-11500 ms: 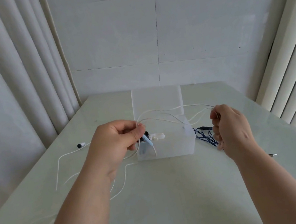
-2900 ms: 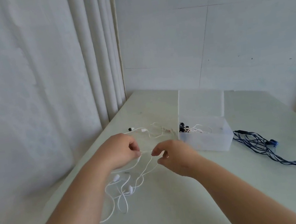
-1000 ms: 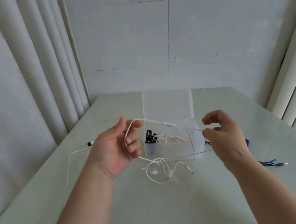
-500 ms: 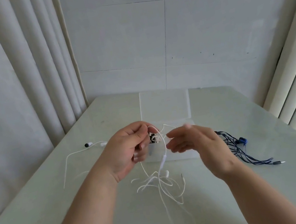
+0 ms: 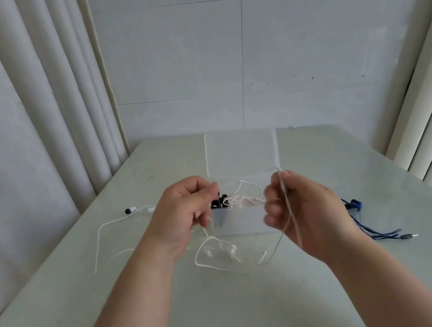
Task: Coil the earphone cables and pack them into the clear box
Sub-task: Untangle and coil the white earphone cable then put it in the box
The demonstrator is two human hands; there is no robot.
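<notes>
Head view: left grip (image 5: 186, 213) pinches cable (image 5: 197, 259); right grip (image 5: 301, 212), blurred, closure unclear, has swung rightward, drawing another loop; coiling continues, box (image 5: 238, 222) awaits.

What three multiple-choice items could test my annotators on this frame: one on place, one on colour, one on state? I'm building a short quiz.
1. The blue earphone cable lies: A. on the table, right of the clear box; B. inside the box; C. over the table's edge.
2. The held cable in the left hand is: A. blue; B. white; C. red.
3. The box's lid is: A. shut; B. missing; C. open, tipped back.
Answers: 1 A, it sprawls on the tabletop beside the box. 2 B, it is white, looping down from that hand. 3 C, the lid stands open behind the box.
</notes>
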